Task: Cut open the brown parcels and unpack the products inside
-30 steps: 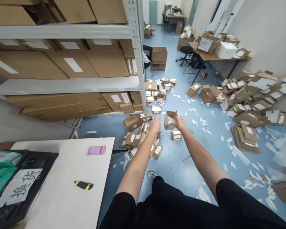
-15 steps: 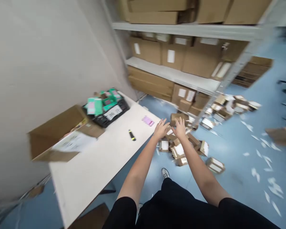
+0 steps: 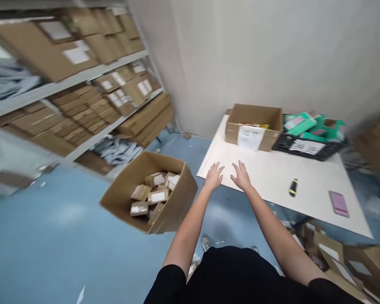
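I have the white table (image 3: 266,181) just ahead, its near edge under my left hand (image 3: 213,177) and right hand (image 3: 241,177) — both empty, fingers spread apart; contact I can't tell. Best to keep them level and relaxed, minding the open carton (image 3: 179,207) of small parcels (image 3: 158,196) left, the black-and-yellow tool (image 3: 293,187) right.

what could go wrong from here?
1. The purple item lies near the front edge of the white table; a sweep of the right hand might knock it off.
2. The open carton of small boxes stands close by the left forearm; turning that way might bump it.
3. Loose cartons lie at the lower right; stepping there might cause a trip.
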`<action>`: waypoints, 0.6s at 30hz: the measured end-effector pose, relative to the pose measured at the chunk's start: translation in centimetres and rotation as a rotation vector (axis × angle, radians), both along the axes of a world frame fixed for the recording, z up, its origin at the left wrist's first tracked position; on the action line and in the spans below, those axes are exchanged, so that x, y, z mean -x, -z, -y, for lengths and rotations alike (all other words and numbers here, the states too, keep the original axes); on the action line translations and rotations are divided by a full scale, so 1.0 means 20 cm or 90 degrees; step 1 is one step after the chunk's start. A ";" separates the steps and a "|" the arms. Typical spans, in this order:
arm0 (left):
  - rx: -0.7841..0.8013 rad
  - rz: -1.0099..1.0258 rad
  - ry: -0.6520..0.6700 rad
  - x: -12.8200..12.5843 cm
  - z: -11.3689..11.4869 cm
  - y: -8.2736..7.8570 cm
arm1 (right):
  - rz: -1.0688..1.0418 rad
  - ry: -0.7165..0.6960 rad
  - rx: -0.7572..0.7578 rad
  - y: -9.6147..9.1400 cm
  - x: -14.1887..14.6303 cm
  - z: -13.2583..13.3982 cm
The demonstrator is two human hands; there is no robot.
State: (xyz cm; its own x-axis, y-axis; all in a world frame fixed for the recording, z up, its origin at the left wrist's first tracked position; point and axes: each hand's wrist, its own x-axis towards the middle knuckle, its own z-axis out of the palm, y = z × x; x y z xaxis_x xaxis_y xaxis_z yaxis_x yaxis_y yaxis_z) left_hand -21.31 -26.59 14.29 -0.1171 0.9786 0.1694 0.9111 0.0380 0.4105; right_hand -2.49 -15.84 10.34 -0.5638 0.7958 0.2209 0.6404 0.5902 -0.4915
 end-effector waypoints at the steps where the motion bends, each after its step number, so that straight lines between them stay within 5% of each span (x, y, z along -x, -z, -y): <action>1: 0.003 0.009 -0.055 0.19 0.14 0.02 | 0.009 -0.056 0.002 0.01 0.22 0.07; 5: 0.005 0.018 -0.236 0.83 0.76 0.12 | 0.041 -0.237 0.010 0.01 0.98 0.40; 10: 0.024 0.022 -0.434 1.32 1.40 0.18 | 0.065 -0.413 0.019 -0.01 1.71 0.72; 14: 0.065 0.045 -0.555 1.56 1.64 0.23 | 0.078 -0.494 0.025 -0.02 2.13 0.83; 18: 0.113 0.080 -0.611 1.71 1.63 0.32 | 0.108 -0.523 0.041 0.03 2.44 0.80</action>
